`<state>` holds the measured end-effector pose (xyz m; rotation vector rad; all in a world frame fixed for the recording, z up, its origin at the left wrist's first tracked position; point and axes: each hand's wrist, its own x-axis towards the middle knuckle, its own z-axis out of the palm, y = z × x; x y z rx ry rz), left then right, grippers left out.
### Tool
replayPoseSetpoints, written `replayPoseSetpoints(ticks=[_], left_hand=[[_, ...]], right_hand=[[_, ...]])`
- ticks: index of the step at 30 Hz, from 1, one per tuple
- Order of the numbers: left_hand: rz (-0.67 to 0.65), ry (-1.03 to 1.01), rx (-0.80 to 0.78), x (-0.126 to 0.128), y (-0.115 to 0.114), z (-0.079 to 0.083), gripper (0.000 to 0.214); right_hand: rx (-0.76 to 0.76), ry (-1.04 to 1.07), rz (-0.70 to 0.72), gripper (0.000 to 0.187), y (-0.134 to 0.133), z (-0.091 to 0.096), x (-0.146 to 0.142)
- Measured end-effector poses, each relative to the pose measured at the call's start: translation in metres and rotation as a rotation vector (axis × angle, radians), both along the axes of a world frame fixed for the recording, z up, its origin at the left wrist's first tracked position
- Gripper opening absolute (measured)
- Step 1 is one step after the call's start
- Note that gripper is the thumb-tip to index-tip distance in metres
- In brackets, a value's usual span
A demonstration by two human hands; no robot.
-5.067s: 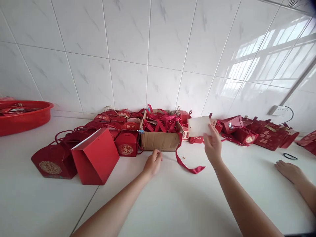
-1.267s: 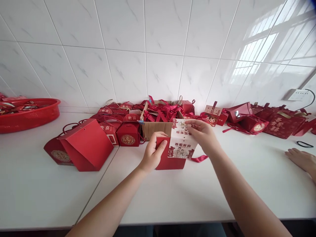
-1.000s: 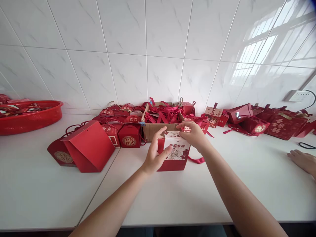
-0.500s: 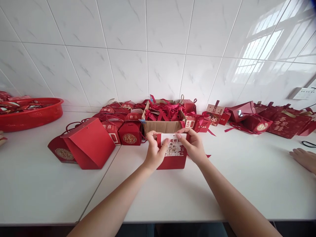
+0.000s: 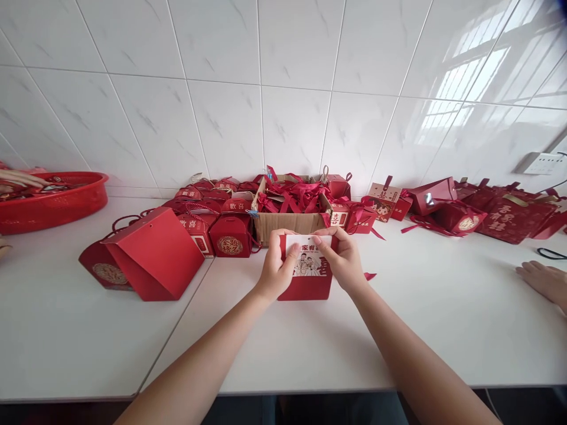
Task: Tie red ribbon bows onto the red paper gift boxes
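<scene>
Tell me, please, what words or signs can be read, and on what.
"歡喜": red box lids.
"金題" over "榜名": gold-sealed red box.
"家有": held white card, partly covered; its smaller line unreadable.
"吾家有", last character unclear: dark red bag.
Other boxes: too small or blurred.

The near middle red box [image 5: 305,289] looks like smooth card, its printed sheet [image 5: 308,265] like paper, the carton [image 5: 290,224] cardboard, the ribbons [image 5: 293,202] satiny cloth, the left basin [image 5: 66,206] shiny plastic, the wall tiles [image 5: 296,47] glossy, the bench [image 5: 301,354] smooth
</scene>
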<state>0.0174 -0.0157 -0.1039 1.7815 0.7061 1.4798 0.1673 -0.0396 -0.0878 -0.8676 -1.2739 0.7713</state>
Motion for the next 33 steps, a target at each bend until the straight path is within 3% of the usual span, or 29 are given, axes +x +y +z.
replayPoseSetpoints(ticks=[16, 28, 33], left_hand=[[0.070, 0.025, -0.050, -0.001, 0.001, 0.001, 0.025], [-0.022, -0.035, -0.088, -0.005, -0.003, 0.005, 0.025], [0.055, -0.001, -0.080, -0.005, 0.002, 0.003, 0.026]], right_hand=[[-0.047, 0.013, -0.018, 0.029, 0.001, -0.001, 0.000], [-0.046, 0.037, 0.005, 0.027, 0.001, -0.003, -0.002], [-0.019, -0.053, 0.120, 0.027, 0.012, 0.004, 0.024]])
